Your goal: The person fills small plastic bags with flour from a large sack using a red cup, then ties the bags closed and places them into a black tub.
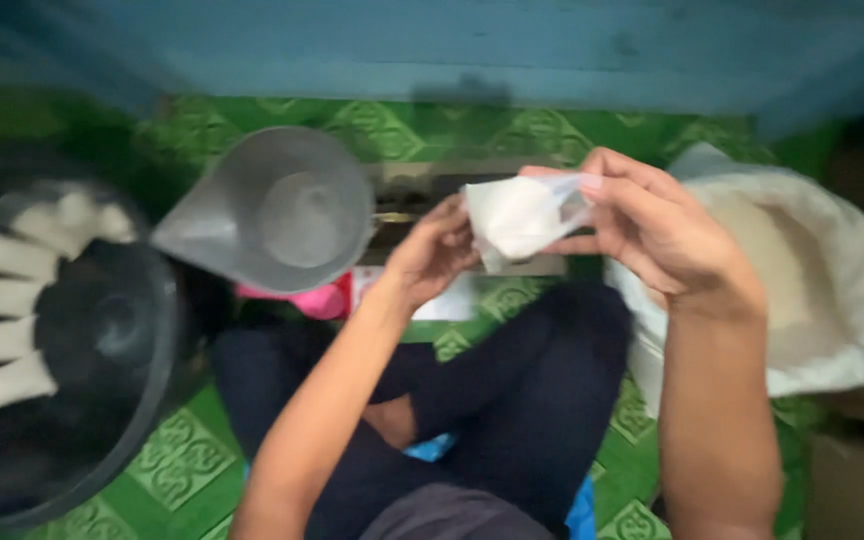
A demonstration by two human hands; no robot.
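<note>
Both my hands hold a small clear plastic bag (520, 215) filled with a white powder or grain, raised in front of me. My left hand (434, 255) pinches its lower left side. My right hand (652, 225) grips its upper right edge. The picture is blurred by motion. Below the bag, a grey weighing scale (407, 190) stands on the floor, mostly hidden by my hands. My crossed legs in dark trousers (492, 400) fill the lower middle.
A grey funnel-shaped scoop (282, 210) lies left of the scale, with a pink object (317, 298) under it. A dark basin (62, 350) at left holds several filled white packets. An open white sack (802, 270) of white grain stands at right. Green patterned mat (182, 460) covers the floor.
</note>
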